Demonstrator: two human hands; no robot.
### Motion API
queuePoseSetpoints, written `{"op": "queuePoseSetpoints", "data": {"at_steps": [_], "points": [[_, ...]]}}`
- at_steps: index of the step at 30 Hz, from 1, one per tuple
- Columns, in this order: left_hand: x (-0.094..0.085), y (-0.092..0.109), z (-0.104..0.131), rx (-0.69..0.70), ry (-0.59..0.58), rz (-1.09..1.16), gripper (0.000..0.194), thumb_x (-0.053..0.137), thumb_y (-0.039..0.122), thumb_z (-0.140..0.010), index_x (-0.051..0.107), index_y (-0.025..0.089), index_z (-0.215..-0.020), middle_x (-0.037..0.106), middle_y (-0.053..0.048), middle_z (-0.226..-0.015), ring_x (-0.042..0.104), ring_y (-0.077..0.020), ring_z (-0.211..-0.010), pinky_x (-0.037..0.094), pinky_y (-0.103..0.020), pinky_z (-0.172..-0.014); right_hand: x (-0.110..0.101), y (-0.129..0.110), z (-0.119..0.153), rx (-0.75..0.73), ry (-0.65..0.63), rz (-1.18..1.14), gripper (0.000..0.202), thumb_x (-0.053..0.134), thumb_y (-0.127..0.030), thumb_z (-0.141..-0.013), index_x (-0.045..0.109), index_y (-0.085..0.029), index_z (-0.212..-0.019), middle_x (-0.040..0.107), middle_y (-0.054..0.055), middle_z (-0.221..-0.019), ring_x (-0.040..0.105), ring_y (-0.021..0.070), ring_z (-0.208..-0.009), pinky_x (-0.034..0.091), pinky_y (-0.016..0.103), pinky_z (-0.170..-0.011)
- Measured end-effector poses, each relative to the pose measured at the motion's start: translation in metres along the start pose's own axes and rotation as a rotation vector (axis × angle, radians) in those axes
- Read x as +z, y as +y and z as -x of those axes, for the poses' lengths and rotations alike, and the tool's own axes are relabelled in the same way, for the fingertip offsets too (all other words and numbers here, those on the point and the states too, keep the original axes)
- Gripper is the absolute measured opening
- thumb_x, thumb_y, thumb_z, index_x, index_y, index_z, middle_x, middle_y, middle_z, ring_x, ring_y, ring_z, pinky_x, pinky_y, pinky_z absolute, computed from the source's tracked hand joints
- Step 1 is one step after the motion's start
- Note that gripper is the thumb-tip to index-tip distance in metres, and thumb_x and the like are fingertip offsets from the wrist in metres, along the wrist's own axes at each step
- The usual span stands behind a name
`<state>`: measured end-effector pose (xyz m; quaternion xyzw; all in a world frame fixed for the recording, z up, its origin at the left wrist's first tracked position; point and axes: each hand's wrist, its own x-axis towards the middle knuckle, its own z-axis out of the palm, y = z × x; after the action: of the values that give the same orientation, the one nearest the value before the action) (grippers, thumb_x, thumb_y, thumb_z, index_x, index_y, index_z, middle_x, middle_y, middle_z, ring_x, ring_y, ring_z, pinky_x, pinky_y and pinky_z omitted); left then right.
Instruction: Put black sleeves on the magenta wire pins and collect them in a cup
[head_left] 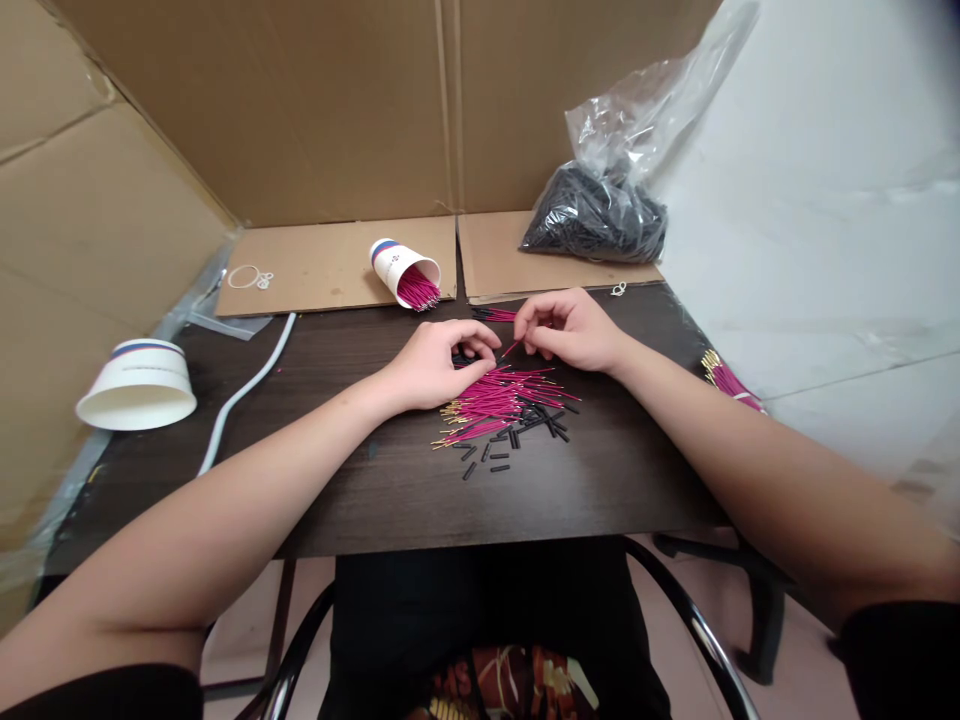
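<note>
My right hand (pixel 568 330) pinches a thin magenta wire (pixel 511 349) that slants down toward my left hand. My left hand (pixel 448 362) is closed, thumb and forefinger pressed together at a small black tube (pixel 500 359) by the wire's lower end; the fingers partly hide it. Below both hands lies a loose pile of magenta wires (pixel 495 402) with gold-coloured ends. Short black tube pieces (pixel 551 422) are scattered along its near right side. Behind my right fingers, more magenta wires with black ends (pixel 491 314) lie together.
A tipped paper cup (pixel 390 262) holds magenta wires. Another paper cup (pixel 139 380) stands upside down at left, near a grey tube (pixel 251 390). A clear bag of black pieces (pixel 596 215) sits on cardboard (pixel 491 260). A wire bundle (pixel 731 383) lies at the right edge.
</note>
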<state>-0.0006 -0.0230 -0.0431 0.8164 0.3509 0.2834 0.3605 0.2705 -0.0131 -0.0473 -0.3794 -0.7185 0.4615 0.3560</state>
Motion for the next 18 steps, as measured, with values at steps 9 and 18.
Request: {"op": "queuePoseSetpoints", "data": {"at_steps": [9,18], "points": [[-0.0006,0.0002,0.0000,-0.014,-0.005,-0.008,0.025,0.081,0.034,-0.098,0.085,0.019,-0.118,0.087,-0.009,-0.105,0.082,-0.0232,-0.096,0.065,-0.042,-0.098,0.0011,0.0023,0.0003,-0.014,-0.031,0.011,0.014,0.072,-0.023,-0.087,0.079,-0.015,-0.096,0.075,0.001,-0.070,0.062,0.0092,-0.057,0.049,0.021,-0.053],[-0.0010,-0.0023,-0.0011,-0.072,0.040,0.097,0.028,0.084,0.033,-0.096,0.082,0.017,-0.118,0.086,-0.009,-0.102,0.078,-0.0216,-0.091,0.060,-0.039,-0.088,-0.0039,0.0017,-0.0010,0.011,-0.003,-0.048,0.012,0.075,-0.026,-0.088,0.078,-0.016,-0.093,0.075,0.000,-0.069,0.058,0.0075,-0.051,0.045,0.021,-0.050]]}}
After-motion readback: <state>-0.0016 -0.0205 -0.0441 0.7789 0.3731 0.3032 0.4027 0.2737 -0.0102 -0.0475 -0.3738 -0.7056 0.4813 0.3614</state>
